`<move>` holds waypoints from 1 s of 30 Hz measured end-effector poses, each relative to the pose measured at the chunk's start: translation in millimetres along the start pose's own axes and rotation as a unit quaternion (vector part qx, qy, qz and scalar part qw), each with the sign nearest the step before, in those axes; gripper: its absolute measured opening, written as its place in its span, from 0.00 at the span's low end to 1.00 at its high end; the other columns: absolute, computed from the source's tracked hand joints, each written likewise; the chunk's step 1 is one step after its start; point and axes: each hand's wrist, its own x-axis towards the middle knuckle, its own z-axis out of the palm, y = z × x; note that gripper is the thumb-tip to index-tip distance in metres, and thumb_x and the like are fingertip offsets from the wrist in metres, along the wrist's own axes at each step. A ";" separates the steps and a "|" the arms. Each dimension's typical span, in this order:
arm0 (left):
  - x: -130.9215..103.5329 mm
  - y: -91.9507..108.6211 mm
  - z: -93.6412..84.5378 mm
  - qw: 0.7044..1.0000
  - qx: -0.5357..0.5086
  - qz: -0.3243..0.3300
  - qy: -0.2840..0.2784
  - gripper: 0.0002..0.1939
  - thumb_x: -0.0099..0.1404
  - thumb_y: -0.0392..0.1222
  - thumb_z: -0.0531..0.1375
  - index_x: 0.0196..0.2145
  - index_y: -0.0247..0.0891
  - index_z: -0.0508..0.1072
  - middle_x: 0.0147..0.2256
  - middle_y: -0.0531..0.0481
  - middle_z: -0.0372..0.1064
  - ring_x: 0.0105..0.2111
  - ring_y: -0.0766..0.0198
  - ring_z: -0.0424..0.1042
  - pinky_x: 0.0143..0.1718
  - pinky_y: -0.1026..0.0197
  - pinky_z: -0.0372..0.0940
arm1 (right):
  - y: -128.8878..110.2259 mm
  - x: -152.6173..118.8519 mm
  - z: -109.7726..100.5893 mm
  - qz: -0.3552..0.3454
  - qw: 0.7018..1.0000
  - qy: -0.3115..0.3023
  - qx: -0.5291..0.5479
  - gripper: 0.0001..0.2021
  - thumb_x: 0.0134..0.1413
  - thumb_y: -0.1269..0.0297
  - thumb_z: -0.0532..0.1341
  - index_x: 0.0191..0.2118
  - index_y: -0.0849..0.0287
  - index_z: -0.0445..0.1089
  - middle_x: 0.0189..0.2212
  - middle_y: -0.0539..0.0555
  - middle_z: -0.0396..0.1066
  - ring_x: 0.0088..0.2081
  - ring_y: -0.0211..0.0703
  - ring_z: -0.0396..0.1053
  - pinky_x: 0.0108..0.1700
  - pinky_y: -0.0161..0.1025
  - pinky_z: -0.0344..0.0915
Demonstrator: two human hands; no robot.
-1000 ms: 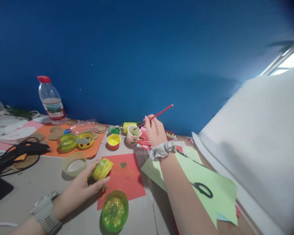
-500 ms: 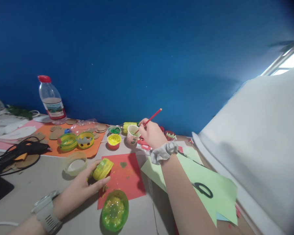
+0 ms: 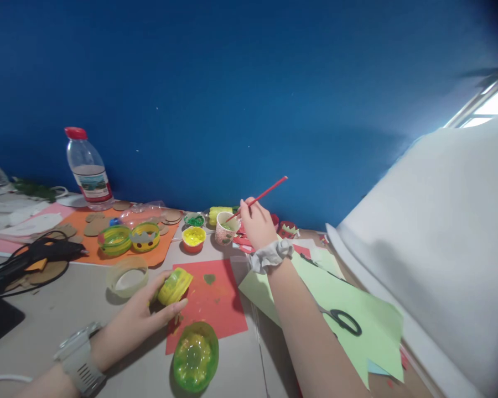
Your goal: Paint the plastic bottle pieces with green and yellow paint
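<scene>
Yellow-painted plastic pc. [image 3: 176, 287] is gripped in L. hand [image 3: 139, 319], thumb & fingers curled abt. it, over left edge of red paper [image 3: 218, 301]; contact w/ paper can't be confirmed. Red brush [image 3: 270, 189] is pinched by R. hand [image 3: 258, 225], tip held at mouth of paper cup [image 3: 223, 235]. Yellow paint cup [image 3: 193, 237] & green paint dish [image 3: 195, 220] are noted just left of it. Green plastic bowl [image 3: 196, 359] is sited at near edge of red paper; scissors [image 3: 335, 313] are seen on lt. green paper [image 3: 377, 326].
</scene>
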 end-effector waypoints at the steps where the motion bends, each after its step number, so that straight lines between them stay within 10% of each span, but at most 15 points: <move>1: 0.0 0.4 0.0 1.000 0.001 -0.002 0.004 0.32 0.61 0.59 0.59 0.58 0.41 0.61 0.51 0.44 0.71 0.52 0.48 0.69 0.57 0.47 0.61 | -0.3 -0.3 -2.4 -0.001 1.000 0.018 0.004 0.13 0.69 0.58 0.57 0.49 0.64 0.67 0.45 0.57 0.65 0.44 0.42 0.66 0.49 0.42 0.69; 16: 0.6 -1.4 0.3 1.000 -0.005 0.000 0.018 0.31 0.61 0.57 0.60 0.57 0.41 0.63 0.54 0.43 0.70 0.54 0.48 0.68 0.58 0.47 0.61 | -5.1 -0.3 -14.5 -0.019 0.999 0.049 -0.013 0.09 0.70 0.65 0.54 0.41 0.66 0.67 0.33 0.52 0.65 0.36 0.38 0.66 0.47 0.40 0.66; 30: 0.8 1.1 -0.4 1.000 -0.005 -0.013 0.015 0.33 0.60 0.59 0.60 0.58 0.40 0.62 0.56 0.41 0.67 0.57 0.45 0.65 0.60 0.44 0.57 | -0.6 0.2 -7.4 -0.012 0.996 -0.087 -0.014 0.10 0.68 0.62 0.58 0.42 0.67 0.68 0.36 0.53 0.67 0.37 0.38 0.68 0.45 0.39 0.69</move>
